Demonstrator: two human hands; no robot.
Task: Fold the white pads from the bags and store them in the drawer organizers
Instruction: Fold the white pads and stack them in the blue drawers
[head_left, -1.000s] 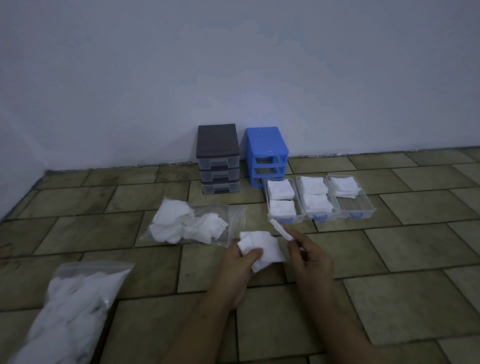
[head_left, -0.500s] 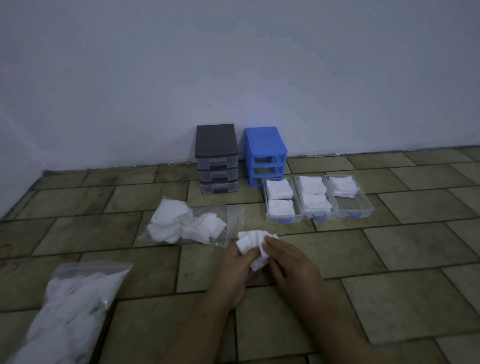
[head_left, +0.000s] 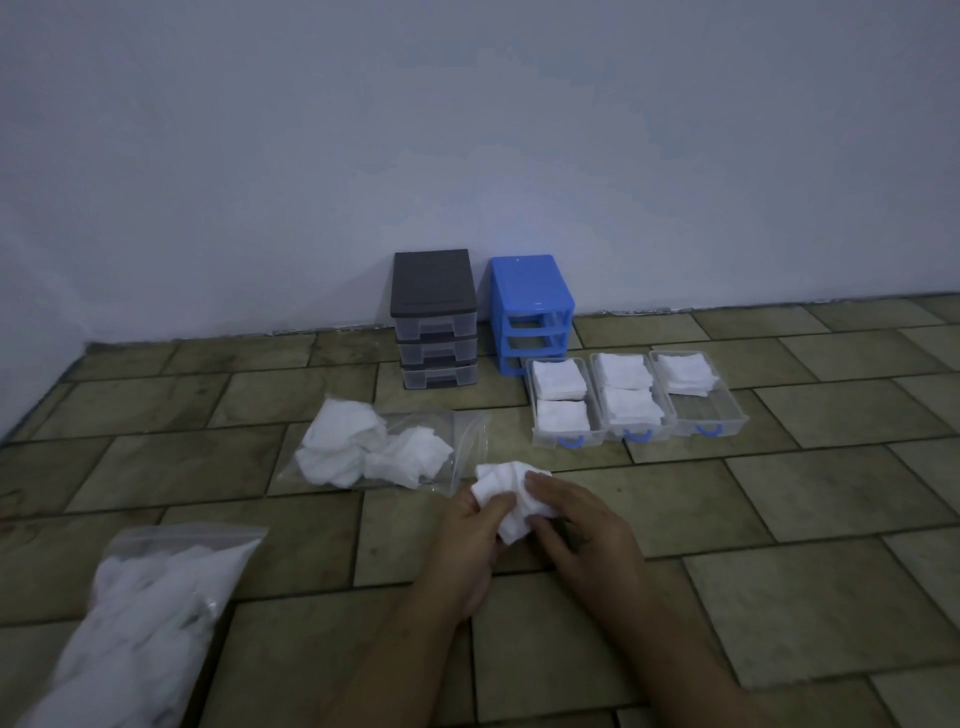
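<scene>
White pad (head_left: 511, 486) pinched between both hands' fingers (head_left: 498, 501).

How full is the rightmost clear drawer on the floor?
Partly full. The rightmost clear plastic drawer with a blue handle holds one stack of folded white pads at its far end; the near half is bare.

- A pale bluish wall (head_left: 467, 145) is filling the upper half of what I am seeing, plain and unmarked.
- A tiled floor (head_left: 779, 519) of olive-brown rectangular slabs with dark grout lines is spreading out from the foot of that wall toward me.
- A dark, uneven seam (head_left: 727, 304) is running along the base of the wall where the floor is meeting it.
- A second stretch of wall (head_left: 31, 364) is meeting the first at a corner on my left.
</scene>
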